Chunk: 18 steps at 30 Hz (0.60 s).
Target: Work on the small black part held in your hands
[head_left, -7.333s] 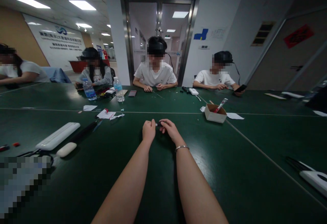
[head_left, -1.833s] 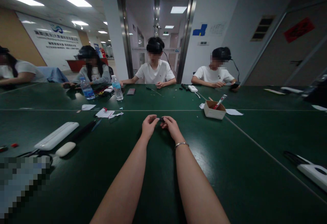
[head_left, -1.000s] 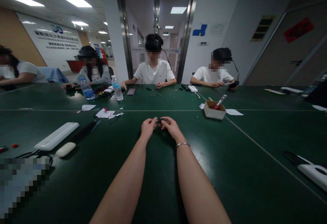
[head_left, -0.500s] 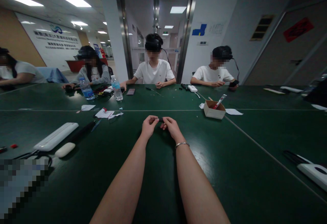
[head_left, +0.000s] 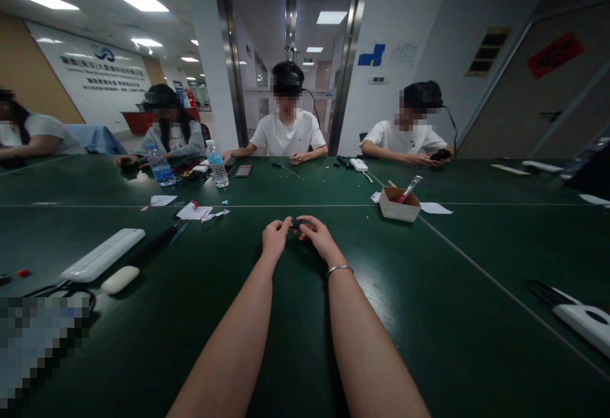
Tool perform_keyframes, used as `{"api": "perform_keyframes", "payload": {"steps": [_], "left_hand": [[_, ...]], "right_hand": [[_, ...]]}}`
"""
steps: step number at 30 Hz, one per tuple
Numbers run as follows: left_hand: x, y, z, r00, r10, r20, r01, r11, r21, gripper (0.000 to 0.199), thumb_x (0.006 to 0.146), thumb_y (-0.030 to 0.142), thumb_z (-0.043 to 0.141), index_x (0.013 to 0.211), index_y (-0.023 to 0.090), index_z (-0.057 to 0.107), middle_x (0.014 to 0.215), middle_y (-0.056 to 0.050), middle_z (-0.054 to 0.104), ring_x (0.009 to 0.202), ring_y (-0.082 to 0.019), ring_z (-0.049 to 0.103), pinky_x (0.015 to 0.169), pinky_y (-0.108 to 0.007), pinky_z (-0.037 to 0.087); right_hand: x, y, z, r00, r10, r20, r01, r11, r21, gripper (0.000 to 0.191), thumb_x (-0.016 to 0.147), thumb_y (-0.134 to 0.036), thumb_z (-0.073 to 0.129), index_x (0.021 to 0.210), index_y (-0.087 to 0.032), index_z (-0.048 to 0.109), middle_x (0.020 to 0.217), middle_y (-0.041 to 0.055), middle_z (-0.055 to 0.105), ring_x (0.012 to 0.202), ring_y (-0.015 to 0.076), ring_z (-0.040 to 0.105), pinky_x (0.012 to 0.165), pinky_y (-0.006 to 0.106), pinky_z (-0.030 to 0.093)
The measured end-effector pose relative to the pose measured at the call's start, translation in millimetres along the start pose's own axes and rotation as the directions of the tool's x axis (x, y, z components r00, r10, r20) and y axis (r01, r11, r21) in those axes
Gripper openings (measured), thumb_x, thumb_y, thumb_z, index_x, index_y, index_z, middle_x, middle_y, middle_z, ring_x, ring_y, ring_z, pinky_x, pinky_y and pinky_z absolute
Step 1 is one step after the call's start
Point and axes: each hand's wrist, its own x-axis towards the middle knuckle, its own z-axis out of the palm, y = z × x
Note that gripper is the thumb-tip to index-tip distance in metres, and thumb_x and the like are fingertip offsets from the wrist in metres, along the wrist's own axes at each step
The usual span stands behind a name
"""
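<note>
Both my arms reach forward over the dark green table (head_left: pixel 305 316). Between my hands is a small dark object (head_left: pixel 296 223), too small to name. My left hand (head_left: pixel 276 238) has its thumb and fingers pinched together at the object's left side. My right hand (head_left: pixel 318 237), with a silver bracelet at the wrist, curls its fingers and thumb round the object from the right. A small reddish spot shows just under it, between the fingertips.
An open cardboard box (head_left: pixel 400 209) holds a red and silver item. Paper scraps (head_left: pixel 194 212), two water bottles (head_left: pixel 218 164), a white device (head_left: pixel 103 255) and a white oval case (head_left: pixel 120 279) lie or stand leftward. Several people sit across the table.
My left fingers have shifted slightly left, and my right fingers have opened a little wider round the dark object. The person at the right has brought both hands together at a dark item.
</note>
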Motion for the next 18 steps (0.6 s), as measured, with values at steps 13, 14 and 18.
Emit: {"api": "perform_keyframes", "payload": {"steps": [13,14,18], "left_hand": [[-1.8,10.3,-3.4,0.988,-0.14,-0.07,0.143,0.989,0.04,0.054,0.082,0.059,0.043,0.044,0.022,0.051,0.05,-0.004,0.053,0.046,-0.016,0.043,0.052,-0.029,0.029],[-2.1,10.3,-3.7,0.989,-0.134,-0.07,0.136,0.99,0.033,0.055,0.081,0.061,0.044,0.044,0.022,0.05,0.049,-0.004,0.053,0.046,-0.016,0.043,0.052,-0.029,0.029],[-3.9,8.4,-3.5,0.991,-0.129,-0.034,0.129,0.992,0.006,0.059,0.08,0.068,0.037,0.048,0.022,0.053,0.052,-0.004,0.055,0.048,-0.016,0.045,0.053,-0.029,0.032]], "right_hand": [[-6.8,-10.6,-1.8,0.989,0.028,0.142,-0.036,0.998,0.052,0.039,0.065,-0.028,0.075,0.102,-0.024,0.064,0.091,0.0012,0.067,0.071,0.0132,0.061,0.07,0.029,0.051],[-6.7,-10.3,-2.5,0.989,0.026,0.146,-0.034,0.998,0.055,0.039,0.064,-0.028,0.076,0.101,-0.024,0.064,0.09,0.001,0.068,0.072,0.0135,0.062,0.071,0.029,0.051],[-5.8,-8.9,-3.7,0.994,0.028,0.107,-0.034,0.998,0.052,0.039,0.064,-0.028,0.076,0.101,-0.023,0.066,0.083,0.0,0.068,0.069,0.0133,0.063,0.069,0.027,0.051]]}}
